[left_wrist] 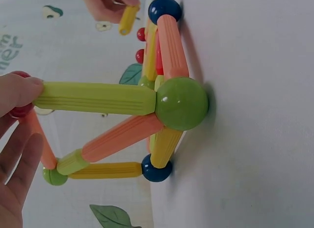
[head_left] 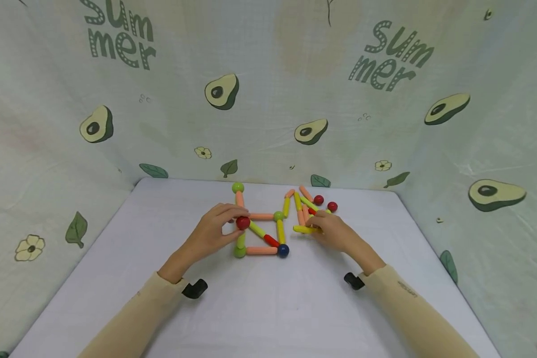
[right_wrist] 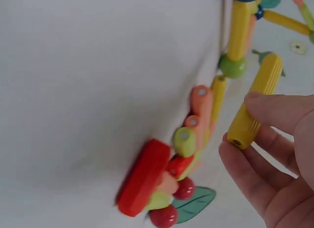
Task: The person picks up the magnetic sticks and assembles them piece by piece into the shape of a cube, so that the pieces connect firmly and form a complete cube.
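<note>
My left hand [head_left: 209, 231] pinches a red ball [head_left: 243, 223] at the raised corner of a frame of rods and balls. In the left wrist view, a light green rod [left_wrist: 98, 98] runs from that ball to a green ball [left_wrist: 181, 104] on the table. A blue ball [head_left: 283, 250] forms the frame's near right corner, joined to the green one by an orange rod [head_left: 261, 250]. My right hand [head_left: 335, 231] holds a yellow rod [right_wrist: 255, 102] between thumb and fingers, raised beside a pile of loose rods; its ends touch nothing.
The loose pile holds orange rods [right_wrist: 201, 102], a red rod [right_wrist: 143, 178] and several others, at the right of the frame. Two red balls [head_left: 318, 200] lie behind it. A printed cloth wall [head_left: 268, 149] closes off the table's back edge.
</note>
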The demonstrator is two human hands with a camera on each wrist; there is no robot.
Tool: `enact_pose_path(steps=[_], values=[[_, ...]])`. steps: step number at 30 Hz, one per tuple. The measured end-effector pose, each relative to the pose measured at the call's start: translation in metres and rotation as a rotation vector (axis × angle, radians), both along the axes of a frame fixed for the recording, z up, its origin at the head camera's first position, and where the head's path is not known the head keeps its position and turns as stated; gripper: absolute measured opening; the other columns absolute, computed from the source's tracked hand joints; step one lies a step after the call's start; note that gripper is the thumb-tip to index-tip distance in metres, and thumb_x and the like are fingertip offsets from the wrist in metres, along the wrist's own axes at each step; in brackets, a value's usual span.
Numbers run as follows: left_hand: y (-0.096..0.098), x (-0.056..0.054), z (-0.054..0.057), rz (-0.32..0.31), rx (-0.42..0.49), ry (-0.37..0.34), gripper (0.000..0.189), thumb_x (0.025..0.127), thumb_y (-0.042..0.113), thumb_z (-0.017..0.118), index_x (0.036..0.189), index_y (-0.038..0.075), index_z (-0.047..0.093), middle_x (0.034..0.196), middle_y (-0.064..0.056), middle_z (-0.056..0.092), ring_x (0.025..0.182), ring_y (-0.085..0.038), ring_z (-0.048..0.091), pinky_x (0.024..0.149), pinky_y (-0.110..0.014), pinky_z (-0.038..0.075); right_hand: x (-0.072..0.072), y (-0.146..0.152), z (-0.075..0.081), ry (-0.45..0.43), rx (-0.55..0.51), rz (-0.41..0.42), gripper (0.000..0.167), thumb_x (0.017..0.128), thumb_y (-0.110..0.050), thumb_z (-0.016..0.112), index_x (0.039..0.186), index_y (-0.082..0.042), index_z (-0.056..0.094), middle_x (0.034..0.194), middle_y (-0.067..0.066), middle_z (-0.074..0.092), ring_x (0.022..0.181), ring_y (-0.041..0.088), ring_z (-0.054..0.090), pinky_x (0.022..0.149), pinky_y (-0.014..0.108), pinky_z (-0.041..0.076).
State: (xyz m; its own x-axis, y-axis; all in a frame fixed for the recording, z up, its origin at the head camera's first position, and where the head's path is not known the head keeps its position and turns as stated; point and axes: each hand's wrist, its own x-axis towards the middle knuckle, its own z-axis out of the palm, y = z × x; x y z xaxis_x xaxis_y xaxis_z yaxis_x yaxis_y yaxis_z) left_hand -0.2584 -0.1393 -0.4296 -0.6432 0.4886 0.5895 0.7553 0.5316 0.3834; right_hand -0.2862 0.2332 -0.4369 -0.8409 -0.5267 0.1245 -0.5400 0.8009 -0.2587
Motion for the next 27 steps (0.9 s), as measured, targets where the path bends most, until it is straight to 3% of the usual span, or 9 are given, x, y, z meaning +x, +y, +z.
enact_pose_path(steps=[5,9,18,27], values=[[-0.002,0.000,0.002,-0.004,-0.006,-0.001,0.048,0.085,0.004,0.090,0.128,0.015,0.071,0.123,0.000,0.070,0.108,-0.015,0.059,0.086,-0.032,0.061,0.013,-0.028,0.025,0.074,-0.160,0.092,0.027,0.092,-0.009,0.084,0.118,-0.009,0.078,0.112,0.007,0.071,0.096,0.021,0.064,0.084,0.034,0.061],[-0.001,0.000,0.003,-0.023,-0.002,-0.011,0.044,0.085,0.004,0.088,0.124,0.013,0.071,0.118,0.000,0.069,0.104,-0.015,0.058,0.084,-0.034,0.060,0.022,-0.056,0.036,0.154,-0.223,0.176,0.026,0.091,-0.007,0.084,0.117,-0.008,0.079,0.105,0.004,0.072,0.091,0.018,0.064,0.079,0.028,0.059],[0.003,-0.001,0.002,-0.011,-0.010,-0.009,0.043,0.086,0.019,0.092,0.123,0.016,0.070,0.113,0.002,0.067,0.101,-0.013,0.056,0.083,-0.031,0.058,0.025,-0.090,0.039,0.222,-0.276,0.232,0.027,0.091,-0.006,0.085,0.118,-0.008,0.080,0.102,0.003,0.073,0.090,0.017,0.066,0.076,0.027,0.059],[0.010,-0.001,0.006,0.069,-0.041,0.101,0.040,0.082,0.026,0.095,0.117,0.017,0.077,0.108,0.001,0.070,0.096,-0.018,0.050,0.073,-0.031,0.047,0.027,-0.097,0.041,0.237,-0.297,0.243,0.027,0.091,-0.009,0.085,0.118,-0.008,0.081,0.102,0.002,0.072,0.090,0.015,0.065,0.076,0.023,0.057]])
